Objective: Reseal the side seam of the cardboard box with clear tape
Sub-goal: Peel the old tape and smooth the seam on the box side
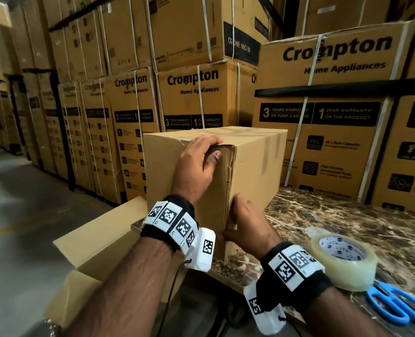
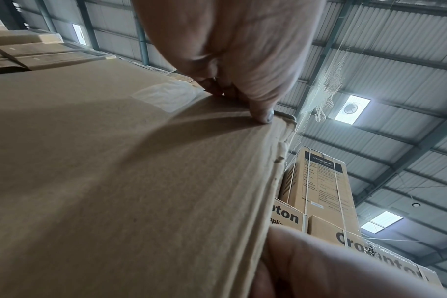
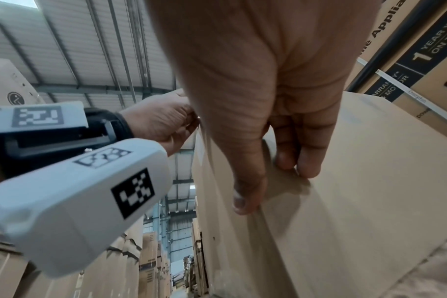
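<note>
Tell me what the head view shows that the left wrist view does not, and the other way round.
Only the head view shows the tape roll, the blue scissors and the marble table. Only the left wrist view shows the roof and a clear tape patch on the box. Both show the cardboard box, the left hand at its top corner and the right hand lower on its edge.

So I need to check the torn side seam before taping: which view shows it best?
The head view: the side seam runs frayed down the cardboard box corner, between the left hand and right hand. The left wrist view shows only its ragged upper stretch; the right wrist view shows a short blurred stretch.
</note>
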`<state>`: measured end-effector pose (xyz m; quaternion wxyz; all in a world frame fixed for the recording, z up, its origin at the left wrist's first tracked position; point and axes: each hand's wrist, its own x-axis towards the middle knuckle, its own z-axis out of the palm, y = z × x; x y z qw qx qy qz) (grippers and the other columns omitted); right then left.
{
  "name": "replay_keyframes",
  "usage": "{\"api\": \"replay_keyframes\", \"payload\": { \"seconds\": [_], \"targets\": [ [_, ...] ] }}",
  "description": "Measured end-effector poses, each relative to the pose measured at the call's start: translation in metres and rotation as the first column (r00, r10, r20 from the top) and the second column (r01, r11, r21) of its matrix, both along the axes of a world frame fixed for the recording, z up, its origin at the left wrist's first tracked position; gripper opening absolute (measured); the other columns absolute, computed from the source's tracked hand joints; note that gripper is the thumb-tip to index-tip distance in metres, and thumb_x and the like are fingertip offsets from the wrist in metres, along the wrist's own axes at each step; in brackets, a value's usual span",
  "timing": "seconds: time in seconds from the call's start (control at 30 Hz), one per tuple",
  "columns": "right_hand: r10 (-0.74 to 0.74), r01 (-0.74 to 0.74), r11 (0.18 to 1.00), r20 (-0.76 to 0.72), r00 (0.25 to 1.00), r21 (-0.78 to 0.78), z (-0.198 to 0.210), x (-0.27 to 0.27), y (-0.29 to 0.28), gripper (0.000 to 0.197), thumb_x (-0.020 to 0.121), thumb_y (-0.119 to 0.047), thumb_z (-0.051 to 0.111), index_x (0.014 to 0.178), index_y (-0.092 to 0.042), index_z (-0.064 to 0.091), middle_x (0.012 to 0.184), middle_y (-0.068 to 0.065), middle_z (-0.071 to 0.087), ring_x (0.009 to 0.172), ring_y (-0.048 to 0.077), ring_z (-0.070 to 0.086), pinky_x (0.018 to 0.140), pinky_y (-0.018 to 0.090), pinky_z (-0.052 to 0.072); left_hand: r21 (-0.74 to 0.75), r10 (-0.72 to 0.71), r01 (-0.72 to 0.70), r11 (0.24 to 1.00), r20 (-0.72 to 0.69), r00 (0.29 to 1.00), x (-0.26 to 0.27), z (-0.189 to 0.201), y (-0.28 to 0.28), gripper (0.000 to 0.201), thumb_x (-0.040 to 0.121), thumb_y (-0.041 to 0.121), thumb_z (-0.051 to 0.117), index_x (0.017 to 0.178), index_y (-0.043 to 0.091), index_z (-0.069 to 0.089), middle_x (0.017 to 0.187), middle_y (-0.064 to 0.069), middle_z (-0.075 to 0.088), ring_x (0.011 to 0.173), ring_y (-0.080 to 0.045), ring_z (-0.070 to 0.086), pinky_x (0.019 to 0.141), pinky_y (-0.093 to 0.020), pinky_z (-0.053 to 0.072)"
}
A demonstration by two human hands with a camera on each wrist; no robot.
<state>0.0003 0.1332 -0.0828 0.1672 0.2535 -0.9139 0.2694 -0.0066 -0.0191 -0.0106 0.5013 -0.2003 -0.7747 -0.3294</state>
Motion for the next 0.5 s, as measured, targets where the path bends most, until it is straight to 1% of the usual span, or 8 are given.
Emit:
{"api": "replay_keyframes", "payload": {
  "seconds": [0.03, 0.1, 0.2, 0.27, 0.33, 0.4, 0.43, 0.5],
  "targets": [
    [-0.013, 0.013, 1.000, 0.001, 1.000, 0.003, 0.002, -0.002, 0.000, 0.055, 0.068, -0.024, 0.085, 0.102, -0.019, 0.042, 0.097, -0.002, 0.056, 0.081, 0.017, 0.056, 0.072, 0.035, 0.054, 0.005, 0.000, 0.000, 1.000, 0.004, 1.000, -0.001, 0.000, 0.001, 0.028, 0.095, 0.018, 0.055, 0.123, 0.018, 0.061, 0.125, 0.001, 0.062, 0.118, -0.012, 0.054, 0.103, -0.040, 0.046],
    [-0.040, 0.040, 0.999, 0.002, 0.999, 0.001, 0.006, -0.005, 0.000, 0.054, 0.067, -0.027, 0.086, 0.101, -0.020, 0.045, 0.098, -0.001, 0.057, 0.083, 0.017, 0.056, 0.074, 0.037, 0.055, 0.021, -0.001, 0.001, 1.000, 0.007, 1.000, -0.001, -0.001, 0.001, 0.028, 0.095, 0.017, 0.055, 0.123, 0.017, 0.061, 0.125, 0.001, 0.062, 0.119, -0.013, 0.054, 0.103, -0.041, 0.046],
    [-0.065, 0.066, 0.998, 0.015, 0.998, -0.021, 0.012, -0.008, 0.002, 0.056, 0.063, -0.028, 0.089, 0.102, -0.018, 0.050, 0.099, -0.001, 0.056, 0.083, 0.016, 0.054, 0.073, 0.032, 0.054, 0.042, -0.022, 0.022, 0.999, 0.005, 1.000, -0.001, -0.002, 0.001, 0.029, 0.095, 0.016, 0.055, 0.123, 0.017, 0.061, 0.125, 0.002, 0.062, 0.119, -0.013, 0.054, 0.103, -0.042, 0.046],
    [-0.069, 0.070, 0.997, 0.031, 0.997, -0.036, 0.014, -0.008, 0.004, 0.058, 0.061, -0.031, 0.089, 0.102, -0.018, 0.050, 0.096, -0.003, 0.055, 0.080, 0.014, 0.053, 0.069, 0.029, 0.052, 0.050, -0.035, 0.034, 0.998, 0.014, 0.999, 0.000, -0.002, 0.001, 0.029, 0.095, 0.016, 0.055, 0.124, 0.017, 0.061, 0.125, 0.002, 0.062, 0.119, -0.012, 0.054, 0.102, -0.042, 0.047],
    [-0.062, 0.064, 0.994, 0.031, 0.998, -0.084, 0.014, -0.007, 0.007, 0.061, 0.060, -0.035, 0.089, 0.102, -0.018, 0.049, 0.095, -0.005, 0.053, 0.079, 0.010, 0.051, 0.066, 0.025, 0.050, 0.056, -0.041, 0.040, 0.998, 0.016, 0.999, -0.001, -0.002, 0.001, 0.030, 0.095, 0.016, 0.055, 0.124, 0.017, 0.061, 0.126, 0.002, 0.062, 0.119, -0.012, 0.053, 0.102, -0.042, 0.047],
    [-0.064, 0.064, 0.986, 0.005, 0.998, -0.153, 0.014, -0.008, 0.009, 0.066, 0.060, -0.038, 0.089, 0.107, -0.021, 0.045, 0.099, -0.004, 0.052, 0.083, 0.010, 0.051, 0.065, 0.020, 0.045, 0.061, -0.039, 0.039, 0.997, 0.013, 0.999, -0.003, -0.002, 0.001, 0.029, 0.095, 0.016, 0.055, 0.124, 0.017, 0.061, 0.126, 0.002, 0.061, 0.120, -0.012, 0.053, 0.102, -0.041, 0.047],
    [-0.068, 0.065, 0.979, -0.009, 0.998, -0.195, 0.015, -0.009, 0.010, 0.071, 0.060, -0.038, 0.089, 0.111, -0.022, 0.043, 0.103, -0.003, 0.051, 0.088, 0.012, 0.052, 0.068, 0.021, 0.045, 0.063, -0.039, 0.038, 0.997, 0.011, 0.999, -0.003, -0.002, 0.001, 0.029, 0.096, 0.016, 0.055, 0.124, 0.017, 0.060, 0.126, 0.002, 0.061, 0.120, -0.011, 0.053, 0.103, -0.040, 0.047],
    [-0.066, 0.053, 0.964, -0.041, 0.997, -0.260, 0.021, -0.010, 0.009, 0.082, 0.058, -0.038, 0.090, 0.119, -0.026, 0.038, 0.111, -0.001, 0.049, 0.096, 0.017, 0.052, 0.081, 0.030, 0.050, 0.063, -0.042, 0.042, 0.997, 0.009, 0.999, -0.004, -0.003, 0.001, 0.029, 0.095, 0.016, 0.055, 0.124, 0.018, 0.061, 0.125, 0.003, 0.061, 0.119, -0.010, 0.053, 0.103, -0.039, 0.047]
  ]
}}
